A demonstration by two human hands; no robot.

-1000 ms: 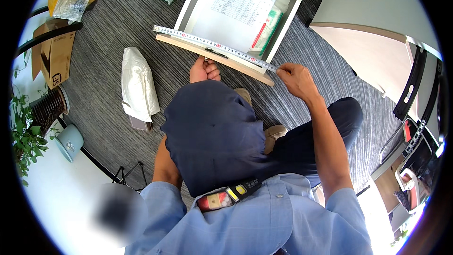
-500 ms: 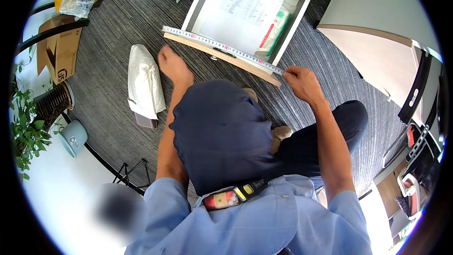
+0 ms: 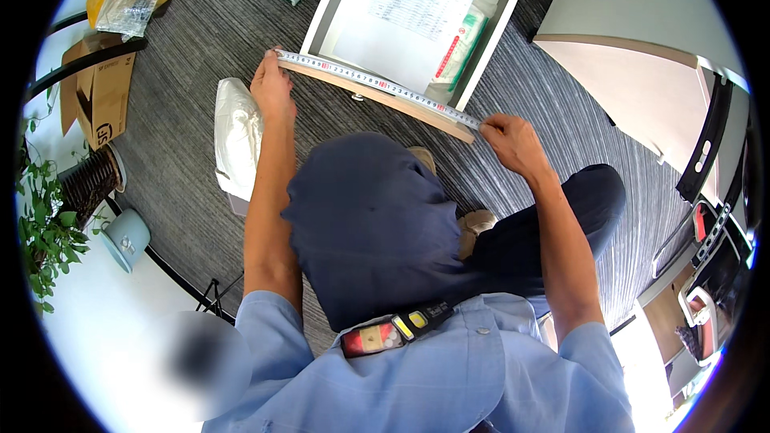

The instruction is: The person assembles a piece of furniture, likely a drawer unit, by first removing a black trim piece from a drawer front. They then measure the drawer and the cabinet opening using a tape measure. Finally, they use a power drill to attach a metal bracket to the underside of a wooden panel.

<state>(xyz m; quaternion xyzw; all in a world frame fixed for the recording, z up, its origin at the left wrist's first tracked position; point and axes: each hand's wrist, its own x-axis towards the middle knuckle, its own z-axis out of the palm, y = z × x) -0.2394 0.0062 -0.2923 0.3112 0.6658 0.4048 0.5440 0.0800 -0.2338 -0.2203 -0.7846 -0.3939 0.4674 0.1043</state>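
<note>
A white tape measure (image 3: pixel 345 72) with black and red markings lies stretched along the top edge of the wooden front (image 3: pixel 417 115) of a drawer (image 3: pixel 499 36). My left hand (image 3: pixel 273 95) is at the tape's left end, its thumb and fingertips closed on it at the drawer's corner. Beyond the drawer's right corner, my right hand (image 3: pixel 515 146) is closed on the other end; the fingers hide what lies inside the grip. Inside the drawer are a printed sheet (image 3: pixel 409 12) and a green-and-white packet (image 3: pixel 461 54). A small round knob (image 3: pixel 358 97) sits on the front.
A white plastic package (image 3: pixel 237 140) lies on the grey carpet by my left forearm. Cardboard boxes (image 3: pixel 111 96), a potted plant (image 3: pixel 52 212) and a pale blue bin (image 3: pixel 127 239) stand at the left. A pale cabinet (image 3: pixel 618 72) stands at the right.
My left hand has moved up from beside the drawer's left corner and taken hold of the tape's left end. The right hand keeps its grip at the other end.
</note>
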